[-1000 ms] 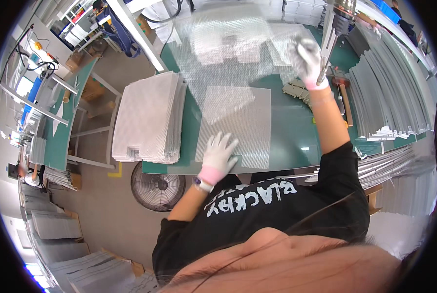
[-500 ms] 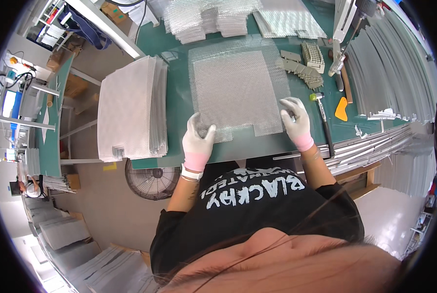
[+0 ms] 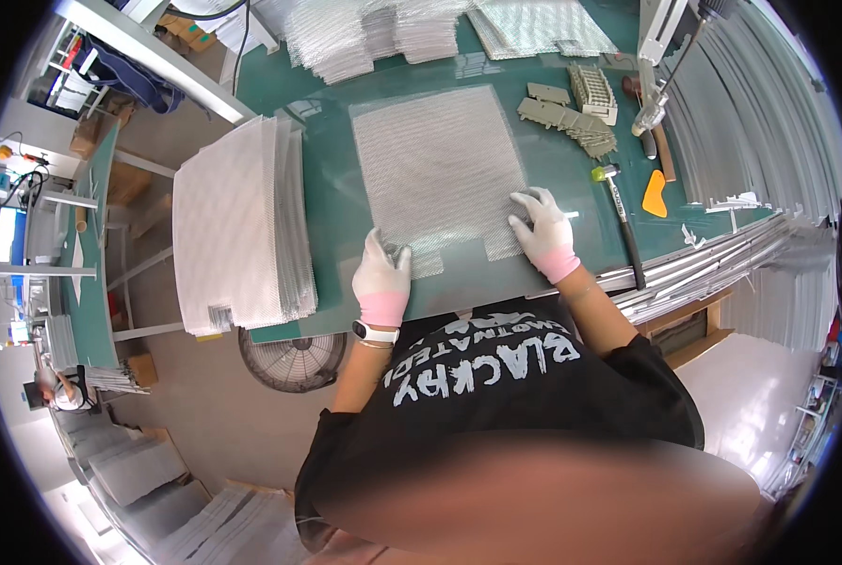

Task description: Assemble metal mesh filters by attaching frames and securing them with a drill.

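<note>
A silvery mesh sheet (image 3: 440,160) with a notch in its near edge lies flat on the green table in front of me. My left hand (image 3: 381,278), in a white glove with a pink cuff, rests at the sheet's near left corner, thumb apart from the fingers. At the lower right edge, my right hand (image 3: 543,234), gloved the same way, touches the mesh with its fingertips, thumb held away. Neither hand visibly grips anything. A tall stack of similar mesh sheets (image 3: 233,217) stands to the left of my left hand.
More mesh stacks (image 3: 374,38) lie at the back of the green table (image 3: 336,169). On the right are a hammer (image 3: 621,221), an orange scraper (image 3: 655,193), grey-green plastic pieces (image 3: 572,122) and long metal strips (image 3: 704,273). A floor fan (image 3: 292,363) stands below the table's edge.
The mesh layers, offset from each other before, now lie with their edges lined up. My right hand has moved left onto the right edge; my left hand remains near the left corner.
</note>
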A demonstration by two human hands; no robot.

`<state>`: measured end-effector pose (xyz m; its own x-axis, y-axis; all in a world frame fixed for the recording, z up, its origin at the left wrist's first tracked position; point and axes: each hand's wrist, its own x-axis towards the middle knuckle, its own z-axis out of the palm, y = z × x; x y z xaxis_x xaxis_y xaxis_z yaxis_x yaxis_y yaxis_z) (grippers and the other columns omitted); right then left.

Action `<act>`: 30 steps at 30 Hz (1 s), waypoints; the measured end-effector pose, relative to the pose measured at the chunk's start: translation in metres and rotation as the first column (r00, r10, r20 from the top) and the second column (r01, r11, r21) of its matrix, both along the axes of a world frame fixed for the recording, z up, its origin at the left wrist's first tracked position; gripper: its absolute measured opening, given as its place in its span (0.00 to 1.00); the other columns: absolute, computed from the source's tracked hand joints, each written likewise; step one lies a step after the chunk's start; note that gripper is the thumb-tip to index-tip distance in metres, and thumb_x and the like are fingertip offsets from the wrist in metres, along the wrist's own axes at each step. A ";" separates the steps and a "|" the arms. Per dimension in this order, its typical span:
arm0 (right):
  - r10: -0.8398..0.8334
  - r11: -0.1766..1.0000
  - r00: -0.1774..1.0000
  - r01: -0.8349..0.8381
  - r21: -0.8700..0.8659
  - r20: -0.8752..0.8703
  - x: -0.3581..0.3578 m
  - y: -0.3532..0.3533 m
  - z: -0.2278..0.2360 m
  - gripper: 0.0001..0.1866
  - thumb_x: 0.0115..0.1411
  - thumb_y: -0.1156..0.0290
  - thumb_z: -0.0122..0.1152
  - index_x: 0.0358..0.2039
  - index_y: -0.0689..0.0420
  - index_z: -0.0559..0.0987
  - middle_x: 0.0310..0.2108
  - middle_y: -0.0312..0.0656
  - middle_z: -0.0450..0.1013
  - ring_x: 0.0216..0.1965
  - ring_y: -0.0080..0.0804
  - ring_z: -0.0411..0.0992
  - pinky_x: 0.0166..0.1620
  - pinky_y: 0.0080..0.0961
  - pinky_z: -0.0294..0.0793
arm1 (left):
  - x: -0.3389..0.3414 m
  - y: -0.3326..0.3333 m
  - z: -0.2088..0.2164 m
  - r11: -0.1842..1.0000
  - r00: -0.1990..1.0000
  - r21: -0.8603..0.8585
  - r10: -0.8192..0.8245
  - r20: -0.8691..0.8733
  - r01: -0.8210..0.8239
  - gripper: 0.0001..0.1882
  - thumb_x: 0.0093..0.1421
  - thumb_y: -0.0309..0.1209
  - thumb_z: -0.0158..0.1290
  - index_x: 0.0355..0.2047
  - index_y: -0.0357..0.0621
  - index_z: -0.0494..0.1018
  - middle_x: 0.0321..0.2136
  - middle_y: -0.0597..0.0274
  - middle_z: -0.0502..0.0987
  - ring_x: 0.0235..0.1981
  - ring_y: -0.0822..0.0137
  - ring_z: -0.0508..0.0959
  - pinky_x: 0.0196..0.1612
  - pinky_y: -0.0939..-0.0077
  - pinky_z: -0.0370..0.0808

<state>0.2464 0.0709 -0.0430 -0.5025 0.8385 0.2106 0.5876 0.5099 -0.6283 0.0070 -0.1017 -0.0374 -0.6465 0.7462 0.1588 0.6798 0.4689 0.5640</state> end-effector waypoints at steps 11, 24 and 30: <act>0.049 0.999 0.993 -0.050 0.004 0.109 -0.007 0.003 0.007 0.24 0.61 0.65 0.66 0.59 0.50 0.76 0.56 0.54 0.70 0.51 0.54 0.75 0.53 0.42 0.78 | -0.007 -0.001 0.010 0.996 1.000 -0.085 0.016 0.008 -0.015 0.34 0.58 0.41 0.65 0.59 0.36 0.68 0.39 0.48 0.81 0.34 0.52 0.82 0.41 0.61 0.79; 0.083 0.991 0.954 -0.110 0.080 0.287 -0.046 0.170 0.082 0.27 0.61 0.44 0.60 0.46 0.56 0.83 0.50 0.59 0.73 0.51 0.56 0.74 0.58 0.47 0.74 | -0.040 0.007 0.014 0.878 0.880 -0.299 -0.437 -0.185 0.373 0.40 0.53 0.45 0.66 0.65 0.49 0.68 0.68 0.45 0.62 0.70 0.36 0.57 0.72 0.39 0.52; -0.308 0.943 0.776 0.326 0.068 0.550 -0.116 0.300 0.102 0.47 0.54 0.36 0.67 0.63 0.60 0.73 0.57 0.64 0.73 0.59 0.53 0.74 0.63 0.42 0.72 | -0.045 -0.004 0.022 0.926 0.908 -0.176 -0.365 -0.205 0.333 0.39 0.53 0.43 0.67 0.64 0.47 0.69 0.68 0.44 0.61 0.71 0.32 0.54 0.73 0.34 0.45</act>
